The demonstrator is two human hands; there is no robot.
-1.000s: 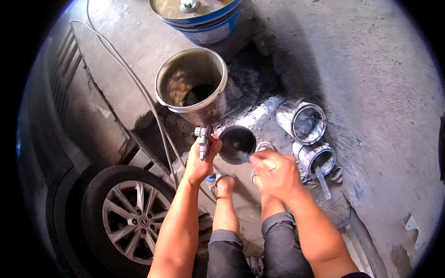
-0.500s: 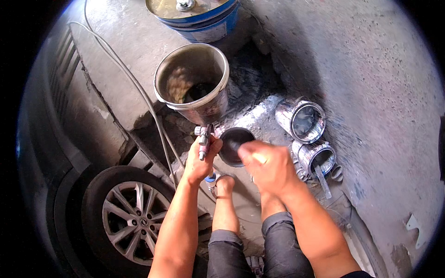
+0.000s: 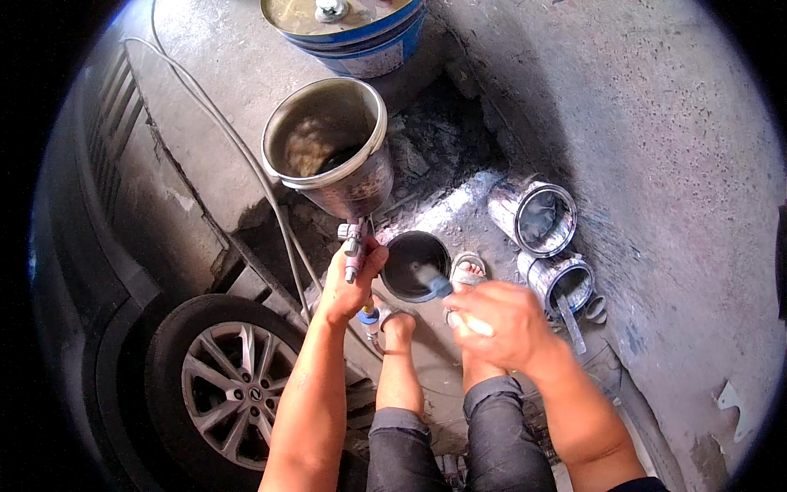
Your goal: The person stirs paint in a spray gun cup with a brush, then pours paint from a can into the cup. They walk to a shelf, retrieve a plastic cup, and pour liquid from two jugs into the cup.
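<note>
My left hand (image 3: 351, 283) is closed around a spray gun (image 3: 352, 248) with metal knobs. A wide, stained cup (image 3: 369, 184) with a pale rim stands tilted on the gun, some dark contents low inside. A hose fitting with a blue part (image 3: 369, 316) hangs below that hand. My right hand (image 3: 508, 324) grips a small brush (image 3: 440, 286), pale at the handle and blue-grey toward its blurred tip. The brush tip is over a dark round bucket (image 3: 416, 297) on the floor by my feet; I cannot tell whether it touches the inside.
Two paint-smeared cans (image 3: 502, 205) lie tipped on the right, the lower with a flat stick (image 3: 571, 322) in it. A blue drum (image 3: 361, 57) stands at the back. Hoses (image 3: 238, 148) run along the left, near a car wheel (image 3: 238, 389). A rough wall (image 3: 672, 180) rises on the right.
My right hand has moved right and down, bringing the brush into sight over the bucket. The spray gun and its cup have shifted slightly left in my left hand.
</note>
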